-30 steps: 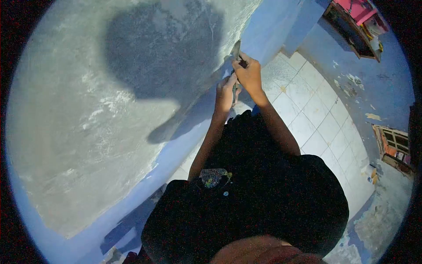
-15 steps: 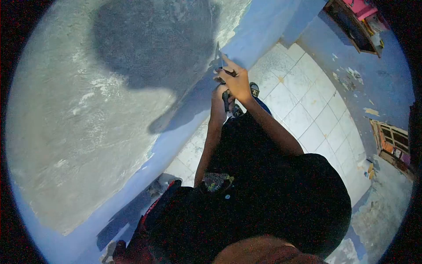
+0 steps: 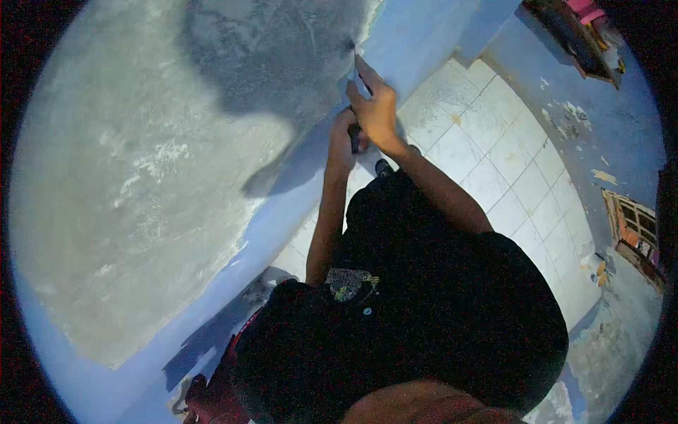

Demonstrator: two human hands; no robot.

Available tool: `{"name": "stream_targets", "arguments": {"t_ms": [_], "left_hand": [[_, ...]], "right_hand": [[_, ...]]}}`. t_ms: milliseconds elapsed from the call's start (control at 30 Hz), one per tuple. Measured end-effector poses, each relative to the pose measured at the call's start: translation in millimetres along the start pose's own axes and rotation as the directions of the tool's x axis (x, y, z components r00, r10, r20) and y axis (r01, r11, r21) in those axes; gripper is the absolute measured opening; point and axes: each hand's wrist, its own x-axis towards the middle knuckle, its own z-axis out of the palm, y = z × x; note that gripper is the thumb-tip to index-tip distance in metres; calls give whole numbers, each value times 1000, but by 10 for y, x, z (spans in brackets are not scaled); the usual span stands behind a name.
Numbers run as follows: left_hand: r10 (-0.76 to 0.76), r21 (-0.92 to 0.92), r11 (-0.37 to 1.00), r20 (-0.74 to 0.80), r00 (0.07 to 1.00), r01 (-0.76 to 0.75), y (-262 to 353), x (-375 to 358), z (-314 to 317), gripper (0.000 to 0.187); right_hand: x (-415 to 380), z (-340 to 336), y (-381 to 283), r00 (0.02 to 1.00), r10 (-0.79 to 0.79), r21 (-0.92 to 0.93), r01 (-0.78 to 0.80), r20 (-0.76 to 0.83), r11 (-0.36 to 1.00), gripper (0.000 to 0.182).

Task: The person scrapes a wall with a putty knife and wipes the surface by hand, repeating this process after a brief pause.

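Observation:
In the head view both my hands grip a long knife-like tool with a dark handle point(image 3: 355, 138) close to the wall point(image 3: 141, 268). My left hand point(image 3: 342, 132) is closed round the handle. Farther along the tool, my right hand point(image 3: 377, 109) holds it with the index finger stretched toward the tip. The thin blade is mostly hidden by the fingers. Its tip appears to meet the wall where bare grey plaster borders blue paint point(image 3: 385, 53). Rough pale patches mark the plaster, and shadows of my head and hands fall over it.
White floor tiles point(image 3: 494, 159) lie to the right of the wall, with a dark shoe point(image 3: 383, 167) below my hands. A wooden shelf point(image 3: 572, 39) with pink and other items hangs at upper right. A framed lattice opening point(image 3: 635, 230) sits at the right. Something dark red point(image 3: 219, 396) is at lower left.
Both hands and the tool have moved upward in the view, along the edge of the blue paint. The hands stay closed on the tool, and the view has shifted slightly.

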Motion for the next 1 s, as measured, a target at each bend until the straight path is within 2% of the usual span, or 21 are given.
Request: {"name": "stream_targets", "arguments": {"t_ms": [33, 100, 133, 233, 333, 433, 467, 533, 633, 733, 833, 933, 1000], "left_hand": [[-11, -9, 1000, -26, 1000, 10, 5, -35, 6, 22], [-3, -19, 1000, -70, 998, 2, 97, -28, 48, 21], [-92, -132, 989, -181, 979, 69, 100, -25, 95, 24], [-133, -372, 921, -24, 991, 114, 76, -32, 51, 32], [-134, -459, 881, -16, 991, 112, 16, 13, 100, 38], [-254, -500, 849, -106, 961, 170, 103, -42, 299, 36], [-283, -506, 838, -85, 955, 204, 84, -47, 265, 37], [-333, -511, 816, -34, 942, 269, 63, 12, 89, 39], [-334, -577, 709, 231, 914, 405, 32, 62, -150, 36], [-290, -663, 552, 417, 862, 506, 19, 76, -242, 34], [-256, -696, 583, 333, 907, 420, 124, -6, -171, 33], [-235, -721, 447, 476, 847, 529, 86, 63, -353, 25], [-143, -665, 386, 642, 754, 639, 94, 131, -423, 28]], "right_hand": [[6, 6, 51, 998, -67, -61, 66, -12, 996, 46], [-3, 0, -17, 997, -74, -58, 72, -33, 996, 48], [61, 9, -57, 995, -87, -50, 85, -46, 995, 49], [47, 19, 76, 998, -69, -56, 68, -4, 996, 50], [19, -17, 200, 996, 8, -48, -4, 87, 999, 51], [44, -65, 225, 993, -70, -152, 83, 93, 985, 50], [16, -76, 219, 996, -39, -115, 48, 86, 992, 49], [12, -43, 195, 998, 13, -40, -10, 67, 999, 48], [-7, -16, 26, 1000, 10, 64, -11, 8, 998, 47], [-29, 49, 43, 998, -50, -36, 48, -39, 998, 49], [-41, 160, 4, 995, -61, -135, 50, -77, 990, 50], [-71, 251, 1, 996, -28, -167, 13, -82, 986, 52], [-66, 270, -79, 993, 18, -107, -31, -116, 994, 51]]}}
